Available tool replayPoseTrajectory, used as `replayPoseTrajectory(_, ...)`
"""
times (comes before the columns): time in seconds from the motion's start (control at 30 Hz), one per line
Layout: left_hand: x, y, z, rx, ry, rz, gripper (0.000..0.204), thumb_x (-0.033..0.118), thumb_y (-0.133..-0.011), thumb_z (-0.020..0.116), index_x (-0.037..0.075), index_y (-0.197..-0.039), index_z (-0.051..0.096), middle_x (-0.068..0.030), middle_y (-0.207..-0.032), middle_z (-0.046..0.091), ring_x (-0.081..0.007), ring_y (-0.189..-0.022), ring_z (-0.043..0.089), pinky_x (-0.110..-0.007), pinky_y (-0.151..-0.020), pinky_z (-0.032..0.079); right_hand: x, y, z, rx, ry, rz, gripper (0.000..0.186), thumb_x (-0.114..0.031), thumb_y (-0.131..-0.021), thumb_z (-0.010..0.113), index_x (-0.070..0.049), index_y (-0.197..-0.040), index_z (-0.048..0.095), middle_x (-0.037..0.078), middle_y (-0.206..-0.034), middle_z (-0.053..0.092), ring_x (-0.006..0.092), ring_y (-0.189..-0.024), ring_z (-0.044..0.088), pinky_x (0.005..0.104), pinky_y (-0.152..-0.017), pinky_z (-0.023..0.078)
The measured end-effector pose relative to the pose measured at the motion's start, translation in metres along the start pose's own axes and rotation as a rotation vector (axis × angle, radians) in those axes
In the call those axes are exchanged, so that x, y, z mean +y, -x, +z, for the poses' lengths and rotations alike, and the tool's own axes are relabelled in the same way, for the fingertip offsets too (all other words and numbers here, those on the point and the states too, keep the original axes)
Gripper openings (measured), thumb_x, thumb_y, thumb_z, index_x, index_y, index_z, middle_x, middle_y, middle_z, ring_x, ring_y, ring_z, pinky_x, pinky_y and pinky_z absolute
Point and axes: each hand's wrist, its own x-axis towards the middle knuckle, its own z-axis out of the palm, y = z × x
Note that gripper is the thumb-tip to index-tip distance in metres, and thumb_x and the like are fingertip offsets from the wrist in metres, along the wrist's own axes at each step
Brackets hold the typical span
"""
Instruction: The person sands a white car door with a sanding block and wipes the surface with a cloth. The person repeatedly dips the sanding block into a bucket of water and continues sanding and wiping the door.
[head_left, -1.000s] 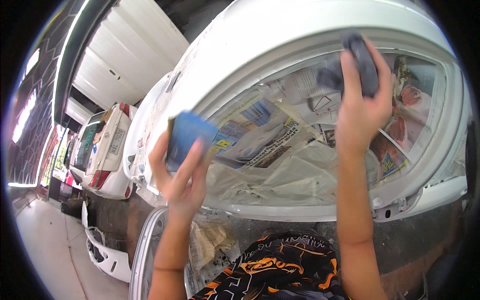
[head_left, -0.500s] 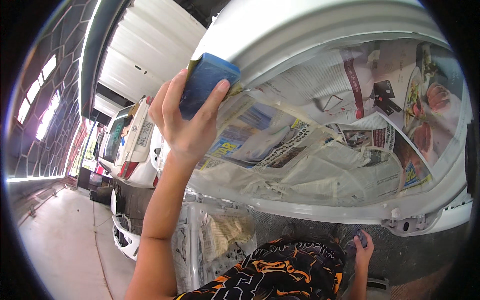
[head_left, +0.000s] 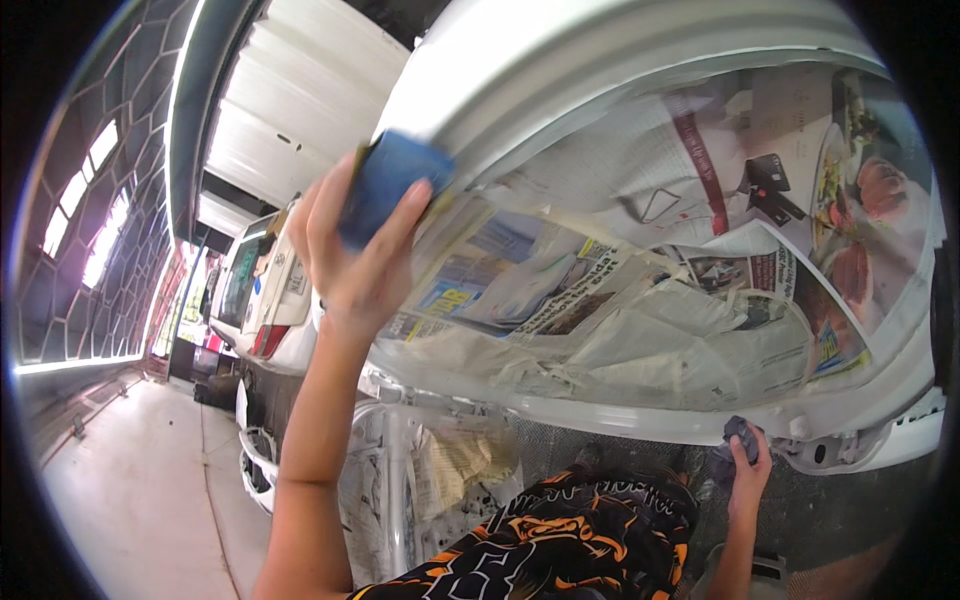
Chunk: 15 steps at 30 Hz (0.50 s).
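A blue block (head_left: 392,180) with a yellowish edge is gripped in my left hand (head_left: 350,270), up against the white curved car body (head_left: 560,45) along the upper rim of an opening. Newspaper sheets (head_left: 740,330) and crumpled translucent masking cover that opening. Low on the right, my right hand (head_left: 752,470) grips a dark grey cloth (head_left: 728,450) beside the lower white sill of the opening.
Behind on the left stands a white car (head_left: 270,300) near a white slatted shutter (head_left: 280,90). A loose white bumper (head_left: 255,460) lies on the floor. Below me is another panel with yellowish paper (head_left: 450,465). A hexagon-patterned wall (head_left: 95,150) runs along the left.
My right hand dropped from the upper papered area to the lower right, then rose slightly. My left hand went up to the body's rim and has since shifted a little down and left.
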Motion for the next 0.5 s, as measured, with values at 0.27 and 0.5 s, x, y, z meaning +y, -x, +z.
replayPoseTrajectory(0.27, -0.002, -0.013, -0.008, -0.004, 0.131, 0.045, 0.049, 0.002, -0.075, 0.084, 0.023, -0.119, 0.082, -0.0181, -0.135, 0.064, -0.0334, -0.116, 0.065, -0.039, -0.099, 0.051, -0.002, -0.003, 0.005, -0.055, -0.404, 0.187, 0.039, -0.022, -0.103, 0.067, 0.000, -0.135, 0.062, 0.010, -0.124, 0.069, 0.0229, -0.110, 0.068, 0.0386, -0.097, 0.055)
replayPoseTrajectory(0.5, -0.025, -0.051, -0.037, 0.222, 0.653, -0.399, 0.052, 0.003, -0.089, 0.081, -0.002, -0.138, 0.066, -0.0169, -0.139, 0.062, -0.0224, -0.120, 0.062, -0.035, -0.102, 0.051, -0.026, 0.011, 0.037, -0.386, -0.931, 0.409, 0.046, -0.040, -0.110, 0.048, -0.005, -0.139, 0.059, 0.019, -0.131, 0.067, 0.0370, -0.120, 0.065, 0.0564, -0.107, 0.051)
